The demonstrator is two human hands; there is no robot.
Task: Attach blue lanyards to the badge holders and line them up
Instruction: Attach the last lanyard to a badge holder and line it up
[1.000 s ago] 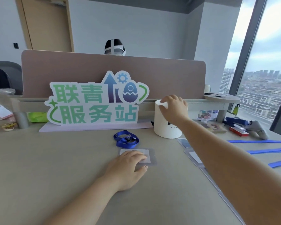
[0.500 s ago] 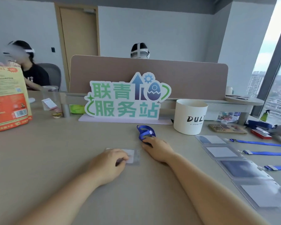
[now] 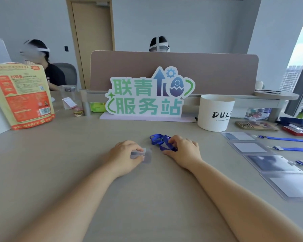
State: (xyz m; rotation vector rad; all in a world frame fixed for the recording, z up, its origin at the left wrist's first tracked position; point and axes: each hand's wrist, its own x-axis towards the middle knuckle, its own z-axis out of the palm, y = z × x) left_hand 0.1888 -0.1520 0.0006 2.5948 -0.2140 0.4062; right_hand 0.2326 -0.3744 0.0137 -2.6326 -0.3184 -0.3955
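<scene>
Left hand (image 3: 125, 154) pinches the clear plastic badge holder (image 3: 147, 157) at the centre of the beige desk (image 3: 59, 163). Right hand (image 3: 184, 151) grips the coiled blue fabric lanyard (image 3: 157, 138) just beside it, not yet attached. The row of finished holders (image 3: 250, 147) lies at right (three show lanyards; the nearest cannot be judged)

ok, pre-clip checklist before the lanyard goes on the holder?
1. Left hand holds the clear plastic badge holder: ok.
2. Right hand grips the bundled blue lanyard: ok.
3. Lanyard uncoiled: not ok, it is bunched up.
4. Lanyard clip exposed: cannot tell, the fingers hide it.
5. Holder's slot facing the lanyard: cannot tell, blurred.
6. Row of finished badge holders on the beige table lined up: ok.
</scene>
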